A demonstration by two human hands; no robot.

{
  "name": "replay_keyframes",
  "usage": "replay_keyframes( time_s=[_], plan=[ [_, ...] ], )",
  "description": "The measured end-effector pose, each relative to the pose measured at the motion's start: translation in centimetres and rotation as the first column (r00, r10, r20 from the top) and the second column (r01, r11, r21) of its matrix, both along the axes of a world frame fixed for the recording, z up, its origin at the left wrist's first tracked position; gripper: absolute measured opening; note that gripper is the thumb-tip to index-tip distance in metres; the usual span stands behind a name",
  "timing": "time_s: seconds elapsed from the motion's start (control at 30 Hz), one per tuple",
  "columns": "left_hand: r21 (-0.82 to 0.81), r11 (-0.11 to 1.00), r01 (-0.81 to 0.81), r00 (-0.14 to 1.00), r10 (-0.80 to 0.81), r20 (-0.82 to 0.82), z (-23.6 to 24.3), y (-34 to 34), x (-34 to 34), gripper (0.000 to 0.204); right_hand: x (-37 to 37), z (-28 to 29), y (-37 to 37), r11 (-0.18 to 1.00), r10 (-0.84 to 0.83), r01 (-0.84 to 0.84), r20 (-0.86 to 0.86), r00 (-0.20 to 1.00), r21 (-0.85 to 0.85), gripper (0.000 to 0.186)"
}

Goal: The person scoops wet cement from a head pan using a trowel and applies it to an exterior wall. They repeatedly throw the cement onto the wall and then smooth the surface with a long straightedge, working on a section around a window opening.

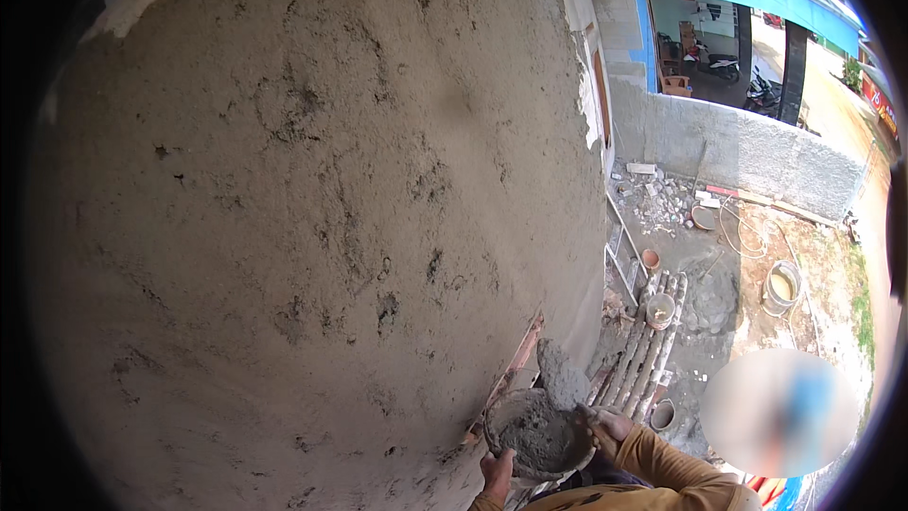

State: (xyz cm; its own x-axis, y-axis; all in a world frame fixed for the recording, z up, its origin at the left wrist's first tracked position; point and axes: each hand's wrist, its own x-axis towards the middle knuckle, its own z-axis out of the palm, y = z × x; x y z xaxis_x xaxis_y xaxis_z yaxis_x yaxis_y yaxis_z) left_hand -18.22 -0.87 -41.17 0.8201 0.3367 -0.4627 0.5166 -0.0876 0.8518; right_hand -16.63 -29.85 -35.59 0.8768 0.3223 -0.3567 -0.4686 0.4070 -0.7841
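A round bowl [501,414] of wet grey mortar [539,435] is close in front of my body at the bottom of the view. My left hand [497,473] is closed on its near left rim. In my right hand [608,423], at the bowl's right side, is a trowel [562,377] whose blade, coated with mortar, lies over the far rim. My fingers hide most of its handle. A rough, freshly plastered wall [312,189] with dark pits fills the left and middle, right beside the bowl.
Below to the right lie several bamboo poles [632,360] with a bucket [659,310] on them. Around these are wet mortar [711,293] on the ground, rubble [667,201], a pail of liquid [781,286] and a hose [747,241]. A blurred person [780,416] is at lower right. A low wall [738,147] stands beyond.
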Motion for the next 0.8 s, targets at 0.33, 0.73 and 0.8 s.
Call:
replay_keyframes(
  time_s=[0.33,0.73,0.8],
  plan=[
    [0.145,0.989,0.002,0.988,0.02,-0.156,2.8,-1.9,-1.5,0.064,18.9,31.8,-10.3,0.149,-0.886,0.893,0.459,-0.071,0.425,0.033],
    [0.005,0.984,-0.176,0.984,0.176,0.005,1.1,-3.4,-1.4,0.035,30.9,40.5,2.6,0.229,0.005,0.926,0.952,0.306,-0.299,0.045],
    [0.127,0.971,-0.201,0.971,0.215,-0.102,0.0,-1.7,-1.6,0.043,23.0,34.0,7.3,0.585,-0.105,0.8,0.966,0.238,-0.133,0.037]
  ],
)
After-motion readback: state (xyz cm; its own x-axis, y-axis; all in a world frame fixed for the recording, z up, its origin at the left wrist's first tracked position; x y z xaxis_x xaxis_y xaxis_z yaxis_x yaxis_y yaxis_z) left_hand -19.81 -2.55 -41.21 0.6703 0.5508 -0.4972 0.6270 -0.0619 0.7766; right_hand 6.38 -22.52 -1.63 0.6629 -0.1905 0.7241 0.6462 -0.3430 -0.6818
